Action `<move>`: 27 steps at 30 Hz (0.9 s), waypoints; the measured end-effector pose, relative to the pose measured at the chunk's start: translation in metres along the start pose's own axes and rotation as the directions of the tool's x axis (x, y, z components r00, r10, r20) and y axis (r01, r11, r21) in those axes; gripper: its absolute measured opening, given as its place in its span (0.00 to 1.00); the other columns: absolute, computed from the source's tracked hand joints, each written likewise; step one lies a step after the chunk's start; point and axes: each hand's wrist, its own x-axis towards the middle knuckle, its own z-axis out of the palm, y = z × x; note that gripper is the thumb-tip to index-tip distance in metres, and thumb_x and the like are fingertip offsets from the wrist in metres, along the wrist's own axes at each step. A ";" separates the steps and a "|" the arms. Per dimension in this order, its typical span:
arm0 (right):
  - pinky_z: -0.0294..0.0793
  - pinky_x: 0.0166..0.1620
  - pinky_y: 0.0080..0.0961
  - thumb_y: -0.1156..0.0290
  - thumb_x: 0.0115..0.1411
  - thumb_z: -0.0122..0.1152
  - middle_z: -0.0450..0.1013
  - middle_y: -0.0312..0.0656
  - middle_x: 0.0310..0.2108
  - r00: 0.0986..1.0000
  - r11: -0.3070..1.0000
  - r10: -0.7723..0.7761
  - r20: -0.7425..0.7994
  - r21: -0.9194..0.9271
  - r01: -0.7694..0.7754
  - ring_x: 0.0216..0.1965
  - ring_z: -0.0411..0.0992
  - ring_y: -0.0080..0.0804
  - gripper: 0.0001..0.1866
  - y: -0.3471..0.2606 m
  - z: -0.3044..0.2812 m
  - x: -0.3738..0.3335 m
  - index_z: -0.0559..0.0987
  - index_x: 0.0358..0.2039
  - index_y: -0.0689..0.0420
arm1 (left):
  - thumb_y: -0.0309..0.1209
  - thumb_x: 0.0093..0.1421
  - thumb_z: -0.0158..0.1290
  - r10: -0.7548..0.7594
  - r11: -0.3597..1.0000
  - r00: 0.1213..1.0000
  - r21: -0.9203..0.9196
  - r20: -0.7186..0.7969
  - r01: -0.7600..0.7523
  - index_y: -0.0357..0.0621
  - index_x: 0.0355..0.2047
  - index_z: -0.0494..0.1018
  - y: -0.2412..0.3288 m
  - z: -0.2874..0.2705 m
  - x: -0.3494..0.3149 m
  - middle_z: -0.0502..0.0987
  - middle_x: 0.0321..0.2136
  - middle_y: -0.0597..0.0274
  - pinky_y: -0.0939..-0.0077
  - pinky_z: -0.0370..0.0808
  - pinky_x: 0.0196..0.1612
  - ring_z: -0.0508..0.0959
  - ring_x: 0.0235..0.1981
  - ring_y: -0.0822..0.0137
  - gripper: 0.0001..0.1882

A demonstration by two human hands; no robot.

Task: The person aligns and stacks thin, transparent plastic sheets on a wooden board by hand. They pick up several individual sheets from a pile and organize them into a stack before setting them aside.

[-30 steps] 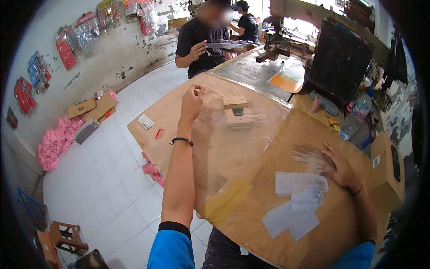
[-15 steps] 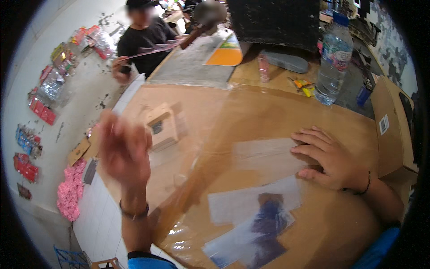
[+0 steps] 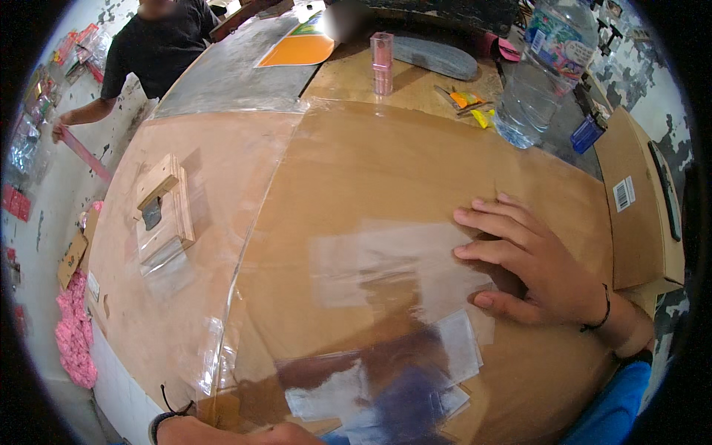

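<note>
The right hand [image 3: 538, 263] lies flat and open on a big sheet of brown cardboard [image 3: 386, 178], fingers spread and pointing left, gripping nothing; its fingertips [image 3: 463, 216] press on the right edge of a clear plastic bag [image 3: 393, 271] that lies flat on the cardboard just left of the palm. A black band circles that wrist. More clear plastic bags [image 3: 371, 386] lie in a loose overlapping pile nearer the person, below the hand and apart from it. Of the left hand [image 3: 222, 432] only the wrist with a dark cord and a bit of the back show at the near edge, so I cannot tell whether it is clenched or loose; it sits just beside the near left corner of a large transparent film [image 3: 252, 222] that covers the cardboard. To the left, on the wooden table [image 3: 126, 297], stands a small wooden block jig [image 3: 165, 211]. Far right stand a water bottle [image 3: 541, 70] and a brown box [image 3: 634, 200]. At the far left another person in a dark shirt [image 3: 152, 48] holds a pink strip [image 3: 83, 153].
</note>
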 end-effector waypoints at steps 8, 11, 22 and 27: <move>0.55 0.68 0.55 0.57 0.59 0.66 0.64 0.46 0.65 1.000 1.000 0.017 0.014 0.016 -0.017 0.66 0.60 0.52 0.25 -0.005 -0.005 0.002 0.75 0.55 0.51 | 0.44 0.69 0.49 0.026 1.000 0.999 0.000 0.041 -0.026 0.50 0.39 0.67 0.011 -0.006 -0.006 0.73 0.26 0.66 0.73 0.69 0.28 0.70 0.24 0.72 0.13; 0.56 0.68 0.55 0.57 0.59 0.66 0.64 0.47 0.65 0.999 1.000 0.024 0.021 0.012 -0.024 0.66 0.60 0.51 0.25 -0.006 -0.007 0.001 0.75 0.54 0.51 | 0.44 0.68 0.50 0.044 0.999 0.999 0.004 0.031 -0.044 0.50 0.39 0.67 0.010 -0.007 -0.009 0.73 0.26 0.66 0.73 0.69 0.29 0.70 0.25 0.72 0.12; 0.58 0.66 0.49 0.56 0.60 0.65 0.64 0.48 0.64 1.000 1.000 -0.013 -0.018 0.008 0.013 0.65 0.61 0.51 0.24 0.000 -0.003 0.001 0.75 0.54 0.52 | 0.43 0.67 0.51 0.049 0.998 0.998 0.048 -0.037 -0.047 0.50 0.39 0.70 0.005 0.003 -0.009 0.73 0.27 0.66 0.73 0.68 0.30 0.70 0.25 0.71 0.12; 0.57 0.67 0.48 0.56 0.61 0.63 0.64 0.48 0.64 1.000 1.000 -0.020 -0.005 0.016 0.021 0.65 0.61 0.50 0.23 -0.003 -0.004 0.002 0.75 0.54 0.52 | 0.43 0.66 0.52 0.069 0.996 0.997 0.054 -0.036 -0.067 0.49 0.39 0.71 0.005 0.007 -0.010 0.73 0.27 0.66 0.73 0.67 0.30 0.70 0.26 0.71 0.11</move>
